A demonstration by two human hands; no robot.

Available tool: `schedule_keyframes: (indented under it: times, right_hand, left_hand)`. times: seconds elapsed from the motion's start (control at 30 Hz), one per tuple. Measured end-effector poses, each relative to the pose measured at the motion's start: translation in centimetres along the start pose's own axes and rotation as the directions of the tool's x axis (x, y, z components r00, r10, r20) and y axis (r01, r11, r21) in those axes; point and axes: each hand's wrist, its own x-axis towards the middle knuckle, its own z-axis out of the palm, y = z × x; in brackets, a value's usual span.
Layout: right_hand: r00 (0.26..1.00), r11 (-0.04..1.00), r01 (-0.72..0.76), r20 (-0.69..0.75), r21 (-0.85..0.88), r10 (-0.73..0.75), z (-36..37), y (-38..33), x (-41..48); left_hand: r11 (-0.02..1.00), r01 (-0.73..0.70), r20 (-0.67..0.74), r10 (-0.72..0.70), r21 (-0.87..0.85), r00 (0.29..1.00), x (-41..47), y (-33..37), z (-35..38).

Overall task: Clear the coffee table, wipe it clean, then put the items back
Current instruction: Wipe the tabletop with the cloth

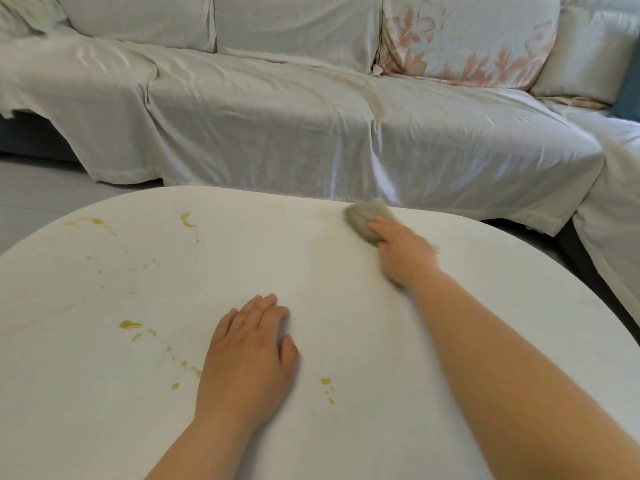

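The white oval coffee table (104,410) fills the lower part of the head view, with nothing standing on it. Yellow-orange spill marks (130,324) dot its left half, and a small one (325,381) lies near the middle. My right hand (403,252) presses a grey cloth (363,218) flat against the table near its far edge, slightly blurred. My left hand (247,355) rests palm down on the tabletop near the middle, fingers together, holding nothing.
A sofa under a pale cover (277,116) runs behind the table's far edge. A floral cushion (467,39) leans at its back right. Grey floor (41,195) shows at the left, and a dark gap (588,265) separates table and sofa on the right.
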Motion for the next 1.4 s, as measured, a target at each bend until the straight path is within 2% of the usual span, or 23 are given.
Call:
schedule_keyframes:
  times: [0.07, 0.13, 0.23, 0.3, 0.4, 0.53, 0.6, 0.63, 0.7, 0.77, 0.87, 0.97, 1.1, 1.23, 1.3, 1.4]
  right_hand:
    - [0.982, 0.984, -0.170, -0.094, -0.059, 0.164, -1.9, 4.0, -1.3]
    - [0.955, 0.957, -0.280, -0.126, -0.073, 0.270, -3.0, 6.0, -2.4]
    - [0.948, 0.952, -0.298, -0.133, -0.061, 0.289, -2.7, 4.5, -3.3]
    - [0.968, 0.970, -0.232, -0.113, -0.078, 0.223, -1.7, 2.0, -4.2]
    - [1.000, 0.994, -0.020, -0.020, -0.107, 0.018, 0.7, -2.4, -6.5]
    - [0.964, 0.967, 0.252, 0.104, -0.047, -0.246, 2.1, -4.4, -9.7]
    - [0.952, 0.955, 0.293, 0.109, -0.038, -0.287, 0.9, -2.2, -9.7]
    - [0.966, 0.968, 0.247, 0.082, -0.036, -0.243, 0.0, -0.7, -9.4]
    - [0.999, 0.998, 0.040, 0.005, -0.056, -0.040, -2.3, 2.9, -8.8]
    - [0.979, 0.978, -0.196, -0.080, -0.075, 0.190, -4.0, 5.9, -8.7]
    - [0.937, 0.938, -0.338, -0.122, -0.080, 0.328, -4.1, 6.3, -8.8]
    - [0.948, 0.950, -0.304, -0.119, -0.068, 0.294, -2.5, 3.2, -9.0]
    - [1.000, 0.999, 0.002, -0.013, -0.046, -0.002, 1.2, -3.0, -10.9]
    - [0.987, 0.990, 0.142, 0.074, -0.024, -0.140, 1.6, -4.0, -12.0]
    - [0.989, 0.990, 0.137, 0.070, -0.041, -0.134, 0.1, -1.8, -12.5]
    - [0.998, 0.996, -0.061, -0.003, -0.068, 0.061, -2.6, 2.3, -14.7]
  left_hand:
    - [1.000, -0.008, 0.009, 0.007, 0.010, 1.000, 0.1, -0.1, 0.2]
    - [1.000, -0.006, 0.005, 0.006, 0.013, 1.000, 0.1, -0.2, 0.4]
    - [1.000, 0.003, -0.001, -0.003, 0.013, 1.000, 0.2, -0.2, 0.4]
    - [1.000, 0.004, 0.004, -0.004, 0.020, 1.000, 0.2, -0.1, 0.3]
    - [1.000, 0.005, 0.013, -0.005, 0.020, 1.000, 0.2, 0.0, 0.1]
    - [1.000, 0.004, 0.003, -0.005, 0.027, 1.000, 0.2, 0.2, -0.1]
    - [1.000, 0.016, 0.016, -0.016, 0.018, 1.000, 0.1, 0.4, -0.1]
    - [1.000, 0.016, 0.023, -0.016, 0.016, 1.000, 0.1, 0.4, -0.2]
    - [1.000, 0.011, 0.030, -0.012, 0.019, 0.999, 0.1, 0.3, -0.2]
    - [1.000, 0.010, 0.026, -0.011, 0.020, 1.000, 0.2, 0.3, -0.1]
    - [1.000, 0.010, 0.033, -0.011, 0.026, 0.999, 0.3, 0.3, -0.1]
    - [0.999, 0.008, 0.032, -0.009, 0.032, 0.999, 0.2, 0.3, -0.1]
    - [1.000, 0.000, 0.006, 0.000, 0.030, 1.000, 0.3, 0.2, -0.2]
    - [1.000, 0.000, 0.005, 0.000, 0.028, 1.000, 0.0, 0.3, -0.2]
    - [0.999, -0.019, 0.042, 0.017, 0.048, 0.999, -0.1, 0.3, -0.4]
    - [0.993, -0.079, 0.105, 0.070, 0.082, 0.992, -0.6, 0.3, -0.7]
